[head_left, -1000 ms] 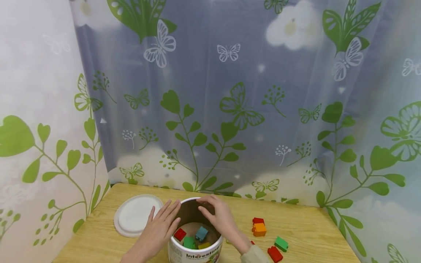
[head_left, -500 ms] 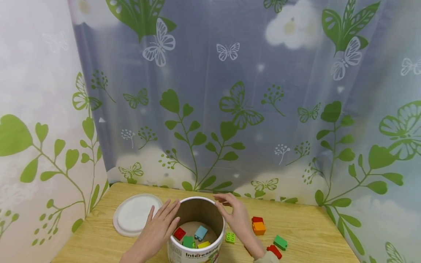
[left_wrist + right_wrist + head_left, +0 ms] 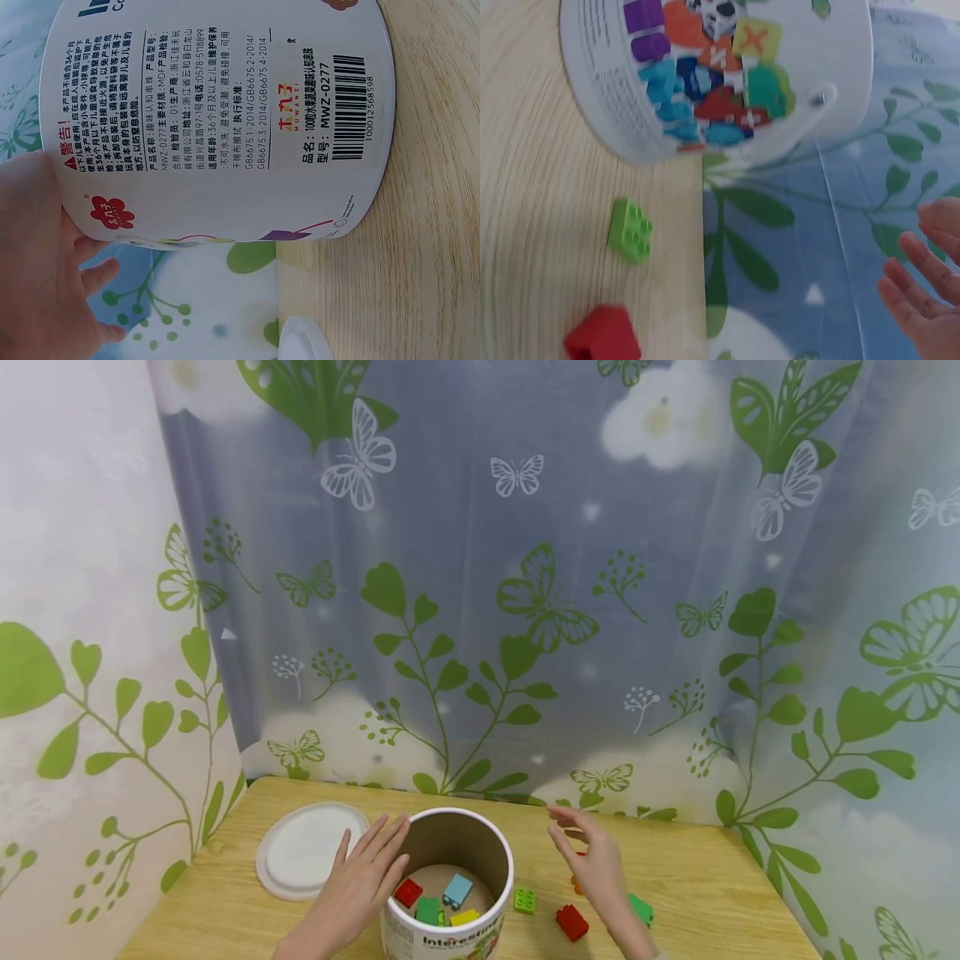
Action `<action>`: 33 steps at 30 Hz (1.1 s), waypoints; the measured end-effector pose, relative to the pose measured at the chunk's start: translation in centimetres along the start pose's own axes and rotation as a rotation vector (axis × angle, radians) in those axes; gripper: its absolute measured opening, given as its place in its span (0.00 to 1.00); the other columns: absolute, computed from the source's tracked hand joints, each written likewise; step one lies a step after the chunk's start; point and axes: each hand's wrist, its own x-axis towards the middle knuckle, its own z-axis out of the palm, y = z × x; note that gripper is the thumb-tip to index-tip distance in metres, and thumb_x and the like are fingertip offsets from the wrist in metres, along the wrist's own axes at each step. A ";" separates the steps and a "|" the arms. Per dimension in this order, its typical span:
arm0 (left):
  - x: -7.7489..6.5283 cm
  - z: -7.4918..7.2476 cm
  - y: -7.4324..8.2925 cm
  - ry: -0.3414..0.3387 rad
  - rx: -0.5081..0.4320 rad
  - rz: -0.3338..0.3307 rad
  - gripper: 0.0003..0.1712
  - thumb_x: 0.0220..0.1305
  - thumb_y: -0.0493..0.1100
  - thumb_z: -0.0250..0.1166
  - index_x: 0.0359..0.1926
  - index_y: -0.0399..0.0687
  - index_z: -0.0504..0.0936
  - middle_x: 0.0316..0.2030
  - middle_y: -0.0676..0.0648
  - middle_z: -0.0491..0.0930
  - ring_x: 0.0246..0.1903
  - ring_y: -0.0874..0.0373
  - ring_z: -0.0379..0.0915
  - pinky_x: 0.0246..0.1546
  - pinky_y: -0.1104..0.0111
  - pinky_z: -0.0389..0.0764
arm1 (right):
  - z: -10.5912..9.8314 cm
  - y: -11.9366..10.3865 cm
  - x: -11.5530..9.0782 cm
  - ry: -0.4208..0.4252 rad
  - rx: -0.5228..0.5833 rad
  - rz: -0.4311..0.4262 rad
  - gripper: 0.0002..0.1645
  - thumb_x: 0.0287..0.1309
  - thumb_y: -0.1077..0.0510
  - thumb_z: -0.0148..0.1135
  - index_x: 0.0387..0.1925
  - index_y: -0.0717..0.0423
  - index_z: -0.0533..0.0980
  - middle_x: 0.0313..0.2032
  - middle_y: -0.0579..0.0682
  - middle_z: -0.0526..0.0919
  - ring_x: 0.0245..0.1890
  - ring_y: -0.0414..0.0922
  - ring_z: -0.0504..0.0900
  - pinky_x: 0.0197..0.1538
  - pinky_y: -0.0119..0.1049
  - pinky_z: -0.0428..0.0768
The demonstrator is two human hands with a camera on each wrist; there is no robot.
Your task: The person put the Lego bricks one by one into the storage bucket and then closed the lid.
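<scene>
Right hand (image 3: pixel 597 860) has moved farther right of the bucket (image 3: pixel 405 933), fingers parted. Left hand (image 3: pixel 362 875), spread against it, probably steadies it.

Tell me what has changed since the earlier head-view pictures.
The right-hand grip has moved from over the bucket rightward, toward the loose bricks, bringing the light green brick into clear view. Nothing was visibly picked up or released. The left-hand grip stays at the bucket's left rim; the white lid and bricks inside lie as before.
</scene>
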 end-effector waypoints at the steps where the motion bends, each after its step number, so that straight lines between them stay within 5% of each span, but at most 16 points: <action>1: 0.0 0.0 0.0 -0.001 0.002 -0.001 0.30 0.80 0.54 0.50 0.75 0.48 0.68 0.74 0.51 0.65 0.76 0.47 0.54 0.71 0.34 0.46 | -0.4 0.3 -0.1 0.008 -0.010 0.000 0.18 0.62 0.61 0.70 0.54 0.51 0.83 0.46 0.47 0.87 0.46 0.49 0.85 0.48 0.45 0.86; 14: 0.0 0.0 -0.1 -0.014 -0.006 -0.007 0.30 0.80 0.56 0.48 0.75 0.49 0.67 0.75 0.51 0.64 0.76 0.47 0.52 0.72 0.34 0.44 | -4.4 4.3 -2.0 -0.001 -0.084 0.216 0.20 0.65 0.61 0.68 0.58 0.58 0.81 0.52 0.56 0.85 0.50 0.55 0.83 0.52 0.50 0.84; 22: 0.0 0.1 0.0 -0.017 -0.008 -0.007 0.30 0.80 0.55 0.48 0.76 0.49 0.67 0.75 0.51 0.63 0.77 0.47 0.52 0.72 0.34 0.43 | -6.4 7.6 -4.1 -0.134 -0.161 0.371 0.24 0.67 0.60 0.66 0.62 0.61 0.77 0.56 0.63 0.81 0.54 0.61 0.80 0.54 0.56 0.81; 33: -0.1 -0.1 0.1 -0.015 -0.006 -0.008 0.30 0.80 0.55 0.48 0.76 0.49 0.67 0.75 0.51 0.63 0.76 0.47 0.52 0.72 0.34 0.44 | -8.2 11.1 -5.9 -0.321 -0.362 0.366 0.26 0.55 0.64 0.74 0.56 0.65 0.80 0.52 0.65 0.81 0.50 0.65 0.80 0.50 0.59 0.82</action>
